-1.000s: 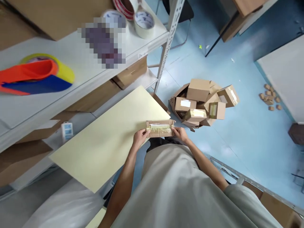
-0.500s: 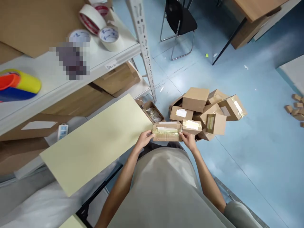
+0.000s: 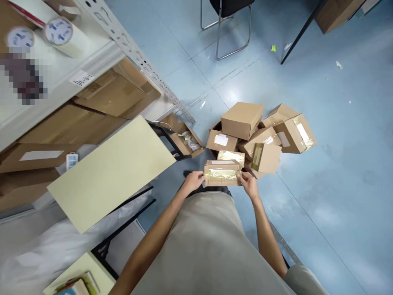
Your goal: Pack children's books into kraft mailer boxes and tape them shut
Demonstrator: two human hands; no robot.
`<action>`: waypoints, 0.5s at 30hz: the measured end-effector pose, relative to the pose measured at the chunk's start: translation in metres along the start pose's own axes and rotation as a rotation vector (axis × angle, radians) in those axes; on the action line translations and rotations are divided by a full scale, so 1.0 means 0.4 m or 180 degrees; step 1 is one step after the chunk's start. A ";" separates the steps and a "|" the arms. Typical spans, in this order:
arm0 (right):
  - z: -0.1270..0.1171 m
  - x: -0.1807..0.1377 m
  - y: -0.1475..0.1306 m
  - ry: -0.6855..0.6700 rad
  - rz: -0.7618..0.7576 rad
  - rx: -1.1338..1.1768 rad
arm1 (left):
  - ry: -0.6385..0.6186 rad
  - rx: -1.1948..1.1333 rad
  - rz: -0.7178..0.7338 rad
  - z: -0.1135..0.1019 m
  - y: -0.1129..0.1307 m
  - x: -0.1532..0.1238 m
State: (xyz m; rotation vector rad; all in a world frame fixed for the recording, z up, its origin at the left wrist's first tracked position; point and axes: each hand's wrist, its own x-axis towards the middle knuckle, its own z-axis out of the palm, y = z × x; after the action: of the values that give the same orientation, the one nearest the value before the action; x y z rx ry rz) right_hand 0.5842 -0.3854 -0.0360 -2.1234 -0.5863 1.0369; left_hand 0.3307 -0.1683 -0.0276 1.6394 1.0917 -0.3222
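Well, at the far left, a pale shelf (image 3: 55, 95) with rolls of white tape (image 3: 76, 43) on top, beside a pixelated patch, and with a handwritten label (image 3: 81, 78) on the front edge. Below, brown cartons (image 3: 113, 98) packed side by side, and just nearer a small white case (image 3: 72, 161) with blue panels. Then a pale yellow desk (image 3: 113, 172) on black legs, set at a slant, with a mass of white plastic (image 3: 46, 254) on the near side. Nearer again, a second pale top (image 3: 89, 260) bearing colourful packets (image 3: 75, 287), partly out of view. Past the desk's far right corner, an open carton (image 3: 182, 147) with crumpled wrapping inside. Next, the left hand (image 3: 194, 181), fingers and thumb pinching the left end of a taped cardboard box (image 3: 222, 176). Held in front of a grey shirt (image 3: 202, 237), to the right of the desk and apart from it. At the other end, the right hand (image 3: 249, 183), likewise pinching with fingers and thumb. Just beyond, a heap of cardboard boxes (image 3: 260, 137) on a blue floor (image 3: 322, 172); cannot tell whether touching the held one. Farther off, a black chair (image 3: 230, 5), then a green scrap (image 3: 273, 48) and, at the far right, a brown carton (image 3: 336, 14).
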 end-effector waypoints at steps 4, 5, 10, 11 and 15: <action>-0.040 0.025 0.010 0.0045 0.0092 0.0209 | 0.0007 0.0101 0.0004 0.015 0.049 -0.009; -0.052 0.034 0.007 0.0070 0.0054 0.0266 | 0.0050 0.0137 0.0006 0.014 0.064 -0.008; -0.136 0.084 -0.020 0.0473 -0.0257 0.0481 | 0.0266 0.0242 0.0131 0.013 0.167 0.018; -0.154 0.093 -0.025 0.0593 -0.0334 0.0497 | 0.0334 0.0201 0.0198 0.016 0.192 0.028; -0.218 0.119 -0.031 0.1082 -0.0475 0.0530 | 0.0652 -0.0182 0.0533 0.038 0.287 0.076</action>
State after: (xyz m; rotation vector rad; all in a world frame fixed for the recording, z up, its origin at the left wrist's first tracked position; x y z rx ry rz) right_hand 0.6813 -0.3802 -0.0118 -2.0140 -0.4658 0.6022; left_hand 0.4415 -0.1657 0.0172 1.7270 1.0953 -0.0134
